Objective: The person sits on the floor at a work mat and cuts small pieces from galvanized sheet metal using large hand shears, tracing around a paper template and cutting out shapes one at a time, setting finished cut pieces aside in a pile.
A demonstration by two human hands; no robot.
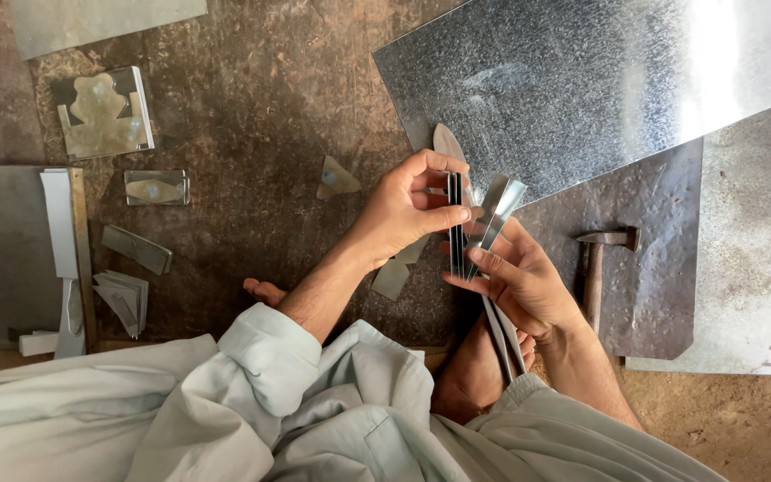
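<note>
A bundle of narrow grey sheet-metal strips [459, 234] is gripped between both hands just below the near edge of a large shiny galvanised metal sheet [582, 89]. The left hand [403, 210] pinches the strips' upper part with thumb and fingers; the right hand [519, 281] clasps them lower down, their ends running toward the lap. A rusty iron hammer [595, 268] lies under that sheet's edge, right of the hands. Small cut metal pieces [131, 295] lie well left of the sheet.
</note>
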